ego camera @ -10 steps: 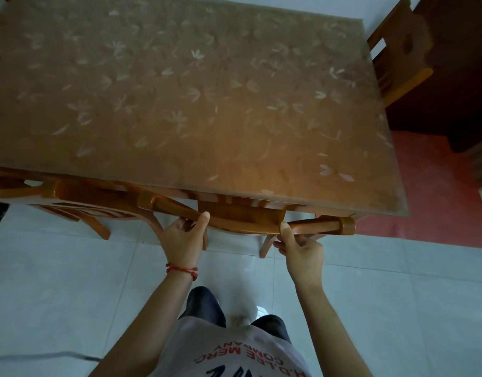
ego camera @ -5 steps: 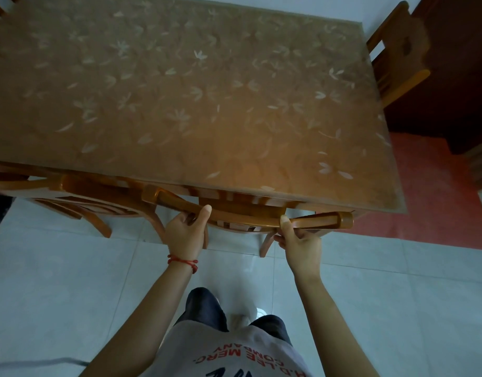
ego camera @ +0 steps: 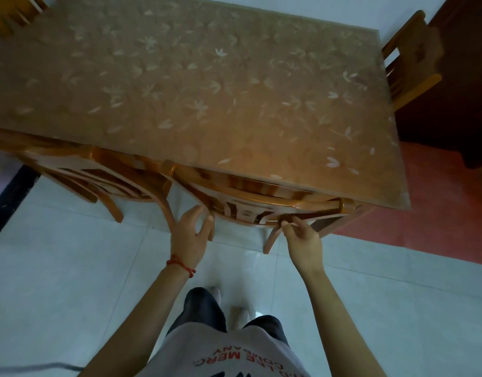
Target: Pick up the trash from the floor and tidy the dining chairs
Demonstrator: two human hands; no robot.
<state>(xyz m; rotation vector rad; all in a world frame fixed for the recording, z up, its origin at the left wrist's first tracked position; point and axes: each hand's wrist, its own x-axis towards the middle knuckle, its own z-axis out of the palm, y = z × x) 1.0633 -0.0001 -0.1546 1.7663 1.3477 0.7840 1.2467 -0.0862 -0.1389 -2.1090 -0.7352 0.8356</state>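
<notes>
Since the earlier frame my left hand (ego camera: 189, 236) has let go, fingers now loose beside the chair (ego camera: 264, 206), while my right hand (ego camera: 302, 240) still pinches its back; it sits tucked under the table (ego camera: 207, 91), so I judge tidying nearly done, no trash visible.

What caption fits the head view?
Both hands, left hand and right hand, at the chair tucked under the table.
</notes>
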